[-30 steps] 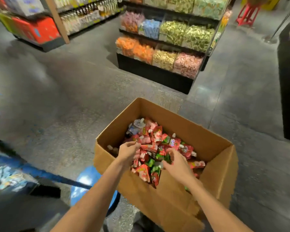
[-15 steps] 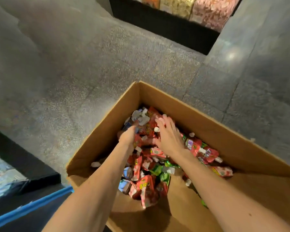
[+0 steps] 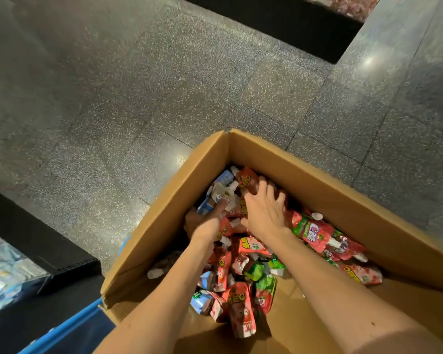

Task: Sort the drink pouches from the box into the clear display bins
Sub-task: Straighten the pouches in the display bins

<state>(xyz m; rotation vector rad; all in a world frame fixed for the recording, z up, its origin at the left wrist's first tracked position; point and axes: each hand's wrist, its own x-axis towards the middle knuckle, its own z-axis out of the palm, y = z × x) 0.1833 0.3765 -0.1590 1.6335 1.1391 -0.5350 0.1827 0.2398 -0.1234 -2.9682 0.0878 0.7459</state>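
An open cardboard box [image 3: 317,180] holds a heap of drink pouches [image 3: 241,277], mostly red, with some green and a few blue-white ones, all with white caps. Both my arms reach down into its far corner. My right hand [image 3: 264,210] lies palm down with fingers spread over a red pouch [image 3: 248,178]. My left hand [image 3: 206,223] is just to its left against the box wall, one finger touching a blue-white pouch [image 3: 223,192]. Its other fingers are in shadow, so its grip is unclear.
A clear bin [image 3: 0,277] with blue-white packs sits at the far left on a black shelf base [image 3: 44,241]. A blue bar [image 3: 69,325] runs under the box's near left corner. Another black shelf base [image 3: 279,19] crosses the top. Speckled grey floor lies between.
My view has tilted down and moved closer to the box. Both hands have pushed from the middle of the heap into the far corner, the right hand now flat on the red pouches.
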